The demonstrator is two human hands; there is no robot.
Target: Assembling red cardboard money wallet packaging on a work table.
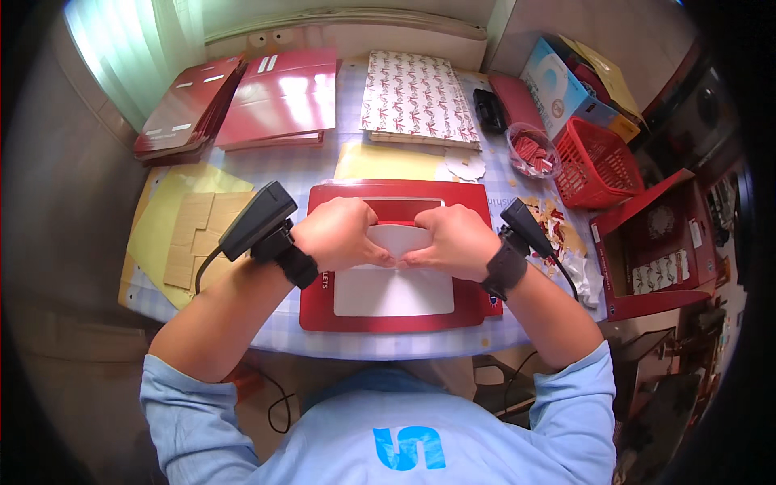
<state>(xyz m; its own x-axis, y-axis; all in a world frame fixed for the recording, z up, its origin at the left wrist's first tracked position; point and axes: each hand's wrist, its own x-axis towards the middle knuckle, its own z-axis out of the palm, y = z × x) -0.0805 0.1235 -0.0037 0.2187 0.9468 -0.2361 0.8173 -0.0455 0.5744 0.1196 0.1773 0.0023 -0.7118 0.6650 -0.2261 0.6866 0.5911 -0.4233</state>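
Note:
A flat red cardboard sheet (475, 311) with a rectangular opening lies in front of me on the table. White board (394, 299) shows in its lower part. Over the sheet's middle, a white card flap (398, 239) is bent up, curving toward me. My left hand (339, 233) grips this flap from the left, thumb and fingers closed on it. From the other side my right hand (457, 239) pinches it too, and the two thumbs nearly meet at the centre. The fingers behind the flap are partly hidden. Black strapped devices sit on both wrists.
Glossy red sheets (283, 93) and patterned sheets (416, 93) are stacked at the back. Wooden pieces (194, 234) lie left. To the right are a tub (533, 151) of red strips, a red basket (594, 166), scraps (554, 226) and an open red box (647, 250).

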